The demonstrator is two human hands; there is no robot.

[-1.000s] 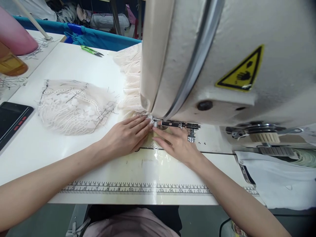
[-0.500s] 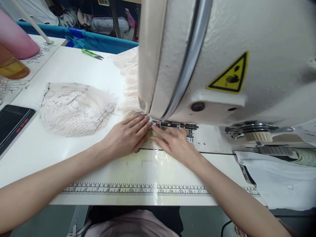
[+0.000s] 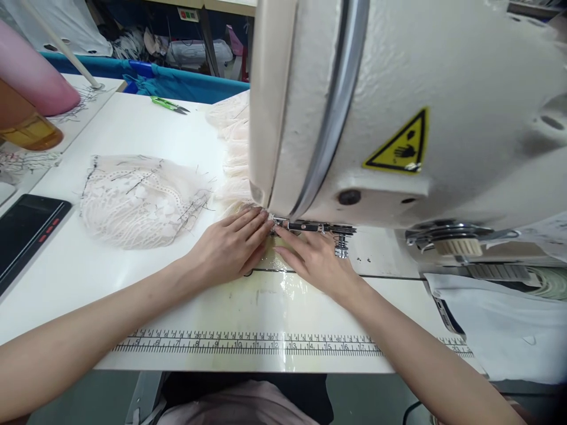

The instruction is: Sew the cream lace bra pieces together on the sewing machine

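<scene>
- From my remote seat I see one ruffled fabric (image 3: 235, 154), pale and gathered, lying on the worktop (image 3: 212, 321) beside and partly behind the head of one sewing machine (image 3: 390, 71); its near end runs under the fingers and is mostly hidden.
- I count two hands. The left hand (image 3: 234, 243) lies flat over that near end, fingers straight and together; I see no grip.
- The right hand (image 3: 319, 260) reaches under one metal attachment (image 3: 310, 226), thumb and index finger apart; its other fingers are partly covered, so I cannot tell whether it pinches anything.
- My first worry is the fingertips: they sit close under the machine head, and a slip or sudden feed could put one beneath the needle, which I cannot see. One yellow warning label (image 3: 401, 146) is on the casing.
- I judge the gathers could fold under or skew if the left palm presses unevenly or drags.
- One lace piece (image 3: 137, 206) lies left, apart from both hands; its loose dark threads could snag if swept inward.
- Farther out I count one pair of green snips (image 3: 165, 104), one phone-like device (image 3: 29, 236), one printed ruler (image 3: 274, 345) along the near edge and one white cloth (image 3: 505, 330) at right.
</scene>
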